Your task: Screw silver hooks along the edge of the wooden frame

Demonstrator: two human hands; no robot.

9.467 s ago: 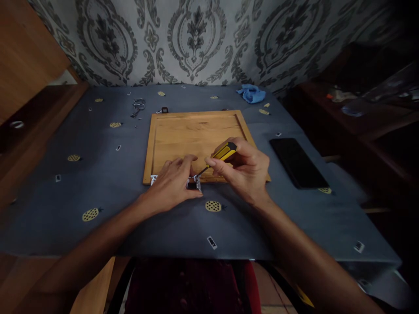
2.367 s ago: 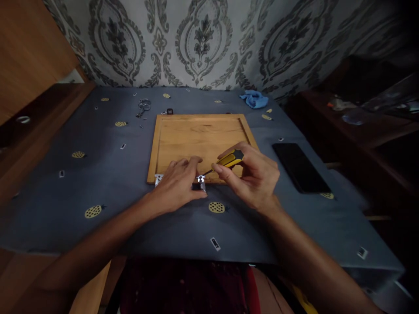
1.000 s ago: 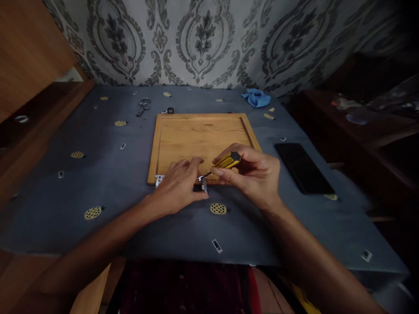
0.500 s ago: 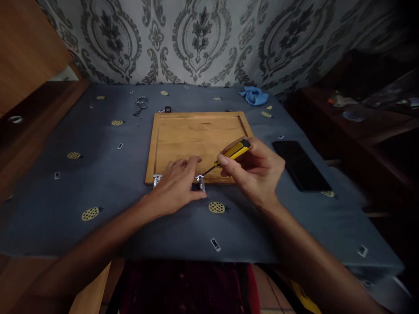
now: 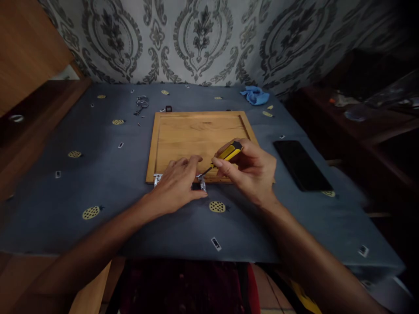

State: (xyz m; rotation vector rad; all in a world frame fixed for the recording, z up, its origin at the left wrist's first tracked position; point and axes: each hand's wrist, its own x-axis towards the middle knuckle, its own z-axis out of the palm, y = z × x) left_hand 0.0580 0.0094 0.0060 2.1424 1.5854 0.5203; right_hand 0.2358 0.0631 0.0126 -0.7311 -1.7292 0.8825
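A framed wooden panel (image 5: 196, 135) lies flat on the blue cloth-covered table (image 5: 98, 183). A silver metal hinge (image 5: 202, 183) sits at the panel's near edge, mostly covered by my left hand (image 5: 176, 185), which lies on it with fingers stretched flat and pressed down. My right hand (image 5: 252, 172) is closed round a yellow and black screwdriver (image 5: 227, 153). The screwdriver slants down to the left, and its tip meets the hinge just right of my left fingertips.
A black phone (image 5: 303, 165) lies right of the panel. A blue rag (image 5: 255, 95) sits at the back right near the patterned wall. A key ring (image 5: 141, 104) and small screws lie at the back left. Dark wooden furniture flanks both sides.
My right hand has shifted slightly left and lower with the screwdriver, whose handle now lies flatter. My left hand stays on the hinge.
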